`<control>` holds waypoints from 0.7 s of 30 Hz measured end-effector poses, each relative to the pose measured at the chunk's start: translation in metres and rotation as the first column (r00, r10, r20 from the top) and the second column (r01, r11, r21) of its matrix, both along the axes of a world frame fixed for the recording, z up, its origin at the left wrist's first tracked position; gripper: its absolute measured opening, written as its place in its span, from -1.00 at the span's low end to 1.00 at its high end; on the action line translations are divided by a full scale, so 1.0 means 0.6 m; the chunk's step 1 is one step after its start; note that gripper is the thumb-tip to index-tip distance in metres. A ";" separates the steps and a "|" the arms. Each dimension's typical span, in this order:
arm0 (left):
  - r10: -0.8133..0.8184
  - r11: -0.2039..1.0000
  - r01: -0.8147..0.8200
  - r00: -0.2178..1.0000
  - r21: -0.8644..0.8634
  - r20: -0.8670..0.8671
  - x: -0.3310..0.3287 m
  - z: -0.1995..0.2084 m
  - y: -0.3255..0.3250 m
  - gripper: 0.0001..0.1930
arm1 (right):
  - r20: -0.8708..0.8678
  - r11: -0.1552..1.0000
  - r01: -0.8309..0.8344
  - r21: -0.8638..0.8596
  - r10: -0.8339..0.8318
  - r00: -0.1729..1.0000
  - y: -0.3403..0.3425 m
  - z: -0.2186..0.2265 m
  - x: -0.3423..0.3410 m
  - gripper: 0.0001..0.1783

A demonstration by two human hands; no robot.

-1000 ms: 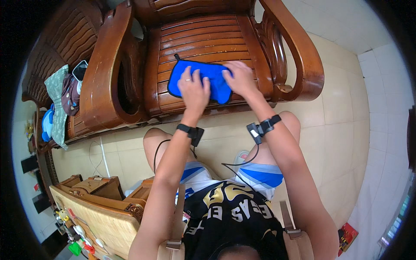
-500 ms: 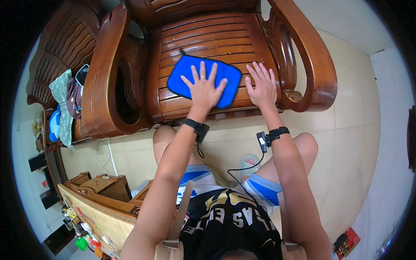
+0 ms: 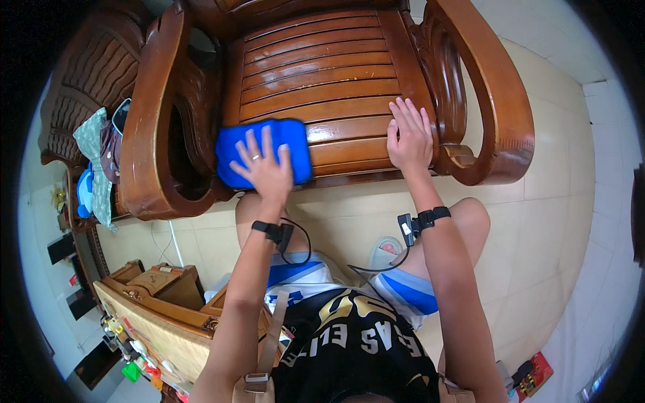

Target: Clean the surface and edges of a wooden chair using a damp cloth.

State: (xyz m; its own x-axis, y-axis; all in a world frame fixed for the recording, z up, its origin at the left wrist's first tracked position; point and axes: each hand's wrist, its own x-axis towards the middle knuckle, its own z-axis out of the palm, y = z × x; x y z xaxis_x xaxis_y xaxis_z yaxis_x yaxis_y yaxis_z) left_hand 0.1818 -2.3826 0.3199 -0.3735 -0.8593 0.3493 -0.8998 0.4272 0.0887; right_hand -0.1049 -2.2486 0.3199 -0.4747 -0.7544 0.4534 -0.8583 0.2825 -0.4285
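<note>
A blue cloth with dark edging (image 3: 299, 144) lies flat at the near left corner of a slatted wooden chair seat (image 3: 322, 67). On top of it rests my left hand (image 3: 267, 168), fingers spread, a ring on one finger, pressing the cloth to the slats. My right hand (image 3: 411, 138) lies flat at the seat's near right side, fingers stretched out and holding nothing. Black straps with small cabled devices circle both wrists, the left device (image 3: 283, 235) and the right device (image 3: 407, 228).
Curved wooden armrests flank the seat, one at left (image 3: 151, 134) and one at right (image 3: 507, 127). Further left, a wooden bench holds a patterned cushion (image 3: 94, 144). A wooden table (image 3: 161, 329) with small items stands at lower left. A slippered foot (image 3: 385, 252) is on the tiled floor.
My left hand has slid the blue cloth leftward and slightly nearer across the seat, from its middle to the near left corner. My right hand stays at about the same place on the seat.
</note>
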 end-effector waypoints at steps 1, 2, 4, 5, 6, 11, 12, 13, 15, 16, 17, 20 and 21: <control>-0.080 0.996 0.079 0.997 0.051 0.018 -0.047 0.011 0.017 -0.38 | 0.000 1.000 -0.007 0.001 0.007 1.000 0.003 -0.001 -0.008 -0.60; -0.211 0.973 0.210 0.978 0.096 -0.007 -0.099 0.020 0.034 -0.37 | -0.007 1.000 -0.006 0.010 0.006 1.000 0.007 0.002 -0.016 -0.60; -0.463 0.877 0.465 0.885 0.123 -0.045 -0.229 0.034 0.063 -0.37 | 0.099 0.991 0.056 -0.124 -0.044 0.994 0.006 0.005 -0.006 -0.58; -0.510 0.852 0.510 0.860 0.119 -0.031 -0.277 0.017 0.063 -0.38 | 0.106 0.994 0.048 -0.099 -0.037 0.994 0.009 0.005 -0.006 -0.54; -0.575 0.809 0.572 0.818 0.134 -0.023 -0.318 0.005 0.055 -0.38 | 0.094 0.994 0.058 -0.097 -0.049 0.994 0.008 0.001 -0.007 -0.54; -0.745 0.614 0.689 0.667 0.385 -0.005 -0.501 -0.006 -0.055 -0.32 | 0.047 0.982 0.031 -0.188 -0.022 0.999 0.002 0.010 -0.021 -0.41; -0.708 0.646 0.645 0.706 0.409 0.006 -0.527 -0.018 -0.076 -0.29 | 0.036 0.986 0.021 -0.168 -0.016 0.999 0.001 0.003 -0.018 -0.41; -0.674 0.669 0.604 0.739 0.433 0.011 -0.554 -0.022 -0.086 -0.26 | 0.026 0.989 0.019 -0.149 -0.015 1.000 0.001 0.005 -0.021 -0.41; -0.626 0.713 0.543 0.778 0.443 0.053 -0.597 -0.039 -0.109 -0.24 | 0.051 0.992 0.024 -0.120 -0.018 0.999 0.001 -0.001 -0.018 -0.51; -0.606 0.740 0.523 0.791 0.424 0.082 -0.615 -0.047 -0.125 -0.24 | 0.030 0.997 0.021 -0.076 -0.019 0.999 0.001 0.001 -0.018 -0.55; -0.610 0.736 0.528 0.789 0.424 0.075 -0.632 -0.054 -0.145 -0.24 | 0.053 0.997 0.035 -0.071 -0.031 0.998 0.000 0.003 -0.017 -0.59; -0.644 0.750 0.571 0.746 0.333 0.171 -0.657 -0.091 -0.199 -0.27 | 0.067 0.998 0.057 -0.020 -0.056 0.996 0.003 0.008 -0.014 -0.58; -0.650 0.745 0.581 0.743 0.329 0.159 -0.662 -0.104 -0.214 -0.27 | 0.082 0.998 0.063 -0.003 -0.063 0.995 0.006 0.005 -0.012 -0.58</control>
